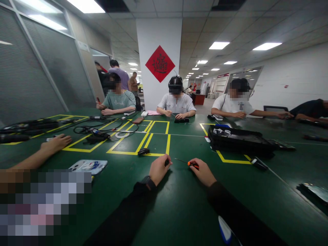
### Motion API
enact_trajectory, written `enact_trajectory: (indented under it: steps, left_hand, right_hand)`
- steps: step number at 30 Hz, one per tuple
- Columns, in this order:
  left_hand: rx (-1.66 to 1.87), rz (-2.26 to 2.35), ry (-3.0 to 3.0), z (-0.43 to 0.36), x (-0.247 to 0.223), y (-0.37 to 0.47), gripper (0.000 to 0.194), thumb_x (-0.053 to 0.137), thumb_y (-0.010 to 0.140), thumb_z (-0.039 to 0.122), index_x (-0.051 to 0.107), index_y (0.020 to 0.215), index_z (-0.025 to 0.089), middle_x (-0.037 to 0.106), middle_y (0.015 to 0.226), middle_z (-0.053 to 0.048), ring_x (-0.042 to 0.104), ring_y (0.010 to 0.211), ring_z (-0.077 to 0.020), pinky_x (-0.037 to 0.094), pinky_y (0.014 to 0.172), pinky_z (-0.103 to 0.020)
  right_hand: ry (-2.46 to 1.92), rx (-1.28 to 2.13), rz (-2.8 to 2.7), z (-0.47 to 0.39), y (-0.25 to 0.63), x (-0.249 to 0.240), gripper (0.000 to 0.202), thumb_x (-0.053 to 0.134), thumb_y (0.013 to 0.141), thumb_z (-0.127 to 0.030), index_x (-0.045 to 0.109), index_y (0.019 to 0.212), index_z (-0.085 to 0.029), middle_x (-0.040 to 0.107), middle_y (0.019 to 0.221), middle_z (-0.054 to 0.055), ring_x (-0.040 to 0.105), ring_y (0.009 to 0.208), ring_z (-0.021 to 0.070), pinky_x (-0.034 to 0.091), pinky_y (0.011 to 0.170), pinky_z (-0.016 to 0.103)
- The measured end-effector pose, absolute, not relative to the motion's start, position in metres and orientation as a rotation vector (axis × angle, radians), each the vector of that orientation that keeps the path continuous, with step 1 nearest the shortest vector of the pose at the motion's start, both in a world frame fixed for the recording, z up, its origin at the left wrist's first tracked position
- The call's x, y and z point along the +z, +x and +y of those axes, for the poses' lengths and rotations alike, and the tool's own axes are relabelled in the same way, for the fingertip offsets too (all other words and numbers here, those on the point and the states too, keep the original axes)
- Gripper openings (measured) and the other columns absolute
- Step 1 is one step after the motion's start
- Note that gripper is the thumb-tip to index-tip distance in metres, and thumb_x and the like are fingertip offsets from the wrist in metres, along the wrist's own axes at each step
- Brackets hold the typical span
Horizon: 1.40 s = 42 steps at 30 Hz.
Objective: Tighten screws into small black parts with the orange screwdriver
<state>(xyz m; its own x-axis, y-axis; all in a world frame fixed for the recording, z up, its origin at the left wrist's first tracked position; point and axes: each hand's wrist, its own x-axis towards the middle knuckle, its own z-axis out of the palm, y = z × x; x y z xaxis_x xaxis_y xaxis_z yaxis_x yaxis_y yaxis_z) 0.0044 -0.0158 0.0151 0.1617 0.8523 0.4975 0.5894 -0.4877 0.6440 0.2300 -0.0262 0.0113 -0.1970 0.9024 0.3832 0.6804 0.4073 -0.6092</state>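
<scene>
In the middle of the green table, my left hand (159, 170) is closed around a small black part (167, 161), mostly hidden by the fingers. To its right, my right hand (204, 172) grips a screwdriver (192, 164) by its orange and black handle. The thin metal shaft points left toward the black part, and its tip stands apart from it. Just beyond my left hand lies another small black piece (143, 152) on the yellow tape line.
A long black case (238, 140) lies at the right, with a small black object (259, 164) before it. Cables (97, 132) are tangled at the left. A phone (88, 166) lies near a neighbour's arm (38, 153). A white-blue object (224, 230) sits by my right sleeve. Several people sit opposite.
</scene>
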Motion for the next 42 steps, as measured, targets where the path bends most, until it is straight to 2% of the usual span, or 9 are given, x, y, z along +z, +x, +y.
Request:
enact_trajectory:
  steps: [10, 16, 19, 22, 28, 32, 35, 38, 42]
  left_hand:
    - [0.907, 1.067, 2.241, -0.013, 0.019, 0.006, 0.016, 0.065, 0.061, 0.025, 0.060, 0.076, 0.021, 0.060, 0.075, 0.001, 0.053, 0.072, -0.0149, 0.037, 0.064, -0.023]
    - [1.086, 1.007, 1.904, -0.008, 0.017, 0.001, 0.027, 0.064, 0.064, 0.033, 0.056, 0.084, 0.017, 0.059, 0.078, 0.000, 0.054, 0.068, -0.0119, 0.042, 0.067, -0.025]
    - [1.220, 0.999, 1.497, -0.002, 0.014, 0.002, 0.031, 0.051, 0.074, 0.043, 0.050, 0.091, 0.017, 0.056, 0.074, 0.000, 0.053, 0.057, -0.0087, 0.044, 0.058, -0.024]
    - [1.347, 0.856, 1.185, -0.002, 0.014, 0.015, 0.032, 0.047, 0.077, 0.046, 0.047, 0.088, 0.016, 0.057, 0.080, -0.002, 0.056, 0.067, -0.0100, 0.046, 0.067, -0.026]
    - [1.297, 0.696, 1.125, -0.031, 0.024, 0.055, 0.043, 0.031, 0.080, 0.056, 0.046, 0.089, 0.017, 0.057, 0.102, -0.008, 0.057, 0.087, -0.0156, 0.046, 0.076, -0.029]
    - [1.230, 0.672, 1.325, -0.035, 0.031, 0.053, 0.044, 0.024, 0.084, 0.053, 0.041, 0.108, 0.021, 0.054, 0.108, -0.007, 0.053, 0.098, -0.0157, 0.043, 0.082, -0.030]
    - [1.316, 0.826, 1.609, -0.024, 0.028, 0.033, 0.037, 0.038, 0.082, 0.045, 0.042, 0.109, 0.020, 0.051, 0.109, -0.007, 0.048, 0.102, -0.0158, 0.038, 0.088, -0.029]
    - [1.180, 1.039, 1.882, -0.010, 0.015, 0.012, 0.030, 0.055, 0.073, 0.040, 0.052, 0.092, 0.017, 0.053, 0.092, -0.005, 0.050, 0.085, -0.0160, 0.040, 0.078, -0.030]
    - [1.045, 1.165, 2.035, -0.002, -0.003, 0.000, 0.041, 0.070, 0.056, 0.034, 0.055, 0.091, 0.017, 0.051, 0.092, -0.005, 0.050, 0.079, -0.0159, 0.041, 0.071, -0.029]
  right_hand:
    - [-1.461, 0.217, -1.994, -0.030, 0.219, 0.008, 0.012, 0.052, 0.074, -0.026, 0.059, 0.081, -0.019, 0.056, 0.080, 0.003, 0.053, 0.073, 0.0150, 0.041, 0.065, 0.026]
    - [-1.531, 0.142, -2.017, -0.037, 0.213, 0.013, 0.015, 0.052, 0.074, -0.030, 0.057, 0.086, -0.020, 0.053, 0.077, 0.003, 0.050, 0.066, 0.0147, 0.037, 0.057, 0.025]
    - [-1.492, 0.081, -2.004, -0.040, 0.210, 0.022, 0.018, 0.050, 0.076, -0.030, 0.055, 0.090, -0.019, 0.054, 0.080, 0.005, 0.050, 0.072, 0.0174, 0.038, 0.063, 0.028]
    - [-1.340, 0.024, -2.028, -0.047, 0.201, 0.035, 0.020, 0.049, 0.078, -0.028, 0.054, 0.094, -0.018, 0.055, 0.087, 0.008, 0.049, 0.083, 0.0212, 0.038, 0.075, 0.034]
    - [-1.004, 0.317, -2.015, -0.066, 0.173, 0.046, 0.044, 0.058, 0.071, -0.024, 0.045, 0.113, -0.021, 0.051, 0.109, 0.008, 0.048, 0.100, 0.0213, 0.038, 0.087, 0.035]
    - [-0.966, 0.486, -1.869, -0.062, 0.174, 0.047, 0.044, 0.051, 0.072, -0.016, 0.043, 0.115, -0.021, 0.051, 0.112, 0.006, 0.051, 0.100, 0.0176, 0.042, 0.085, 0.030]
    - [-1.015, 0.507, -1.786, -0.046, 0.188, 0.044, 0.043, 0.050, 0.071, -0.015, 0.044, 0.113, -0.021, 0.053, 0.110, 0.006, 0.052, 0.098, 0.0170, 0.042, 0.083, 0.030]
    - [-1.169, 0.493, -1.679, -0.027, 0.208, 0.034, 0.041, 0.053, 0.068, -0.017, 0.046, 0.109, -0.019, 0.055, 0.104, 0.007, 0.055, 0.092, 0.0181, 0.044, 0.078, 0.032]
    - [-1.265, 0.598, -1.510, -0.011, 0.229, 0.015, 0.040, 0.059, 0.065, -0.024, 0.045, 0.102, -0.018, 0.055, 0.100, 0.008, 0.057, 0.082, 0.0179, 0.047, 0.068, 0.032]
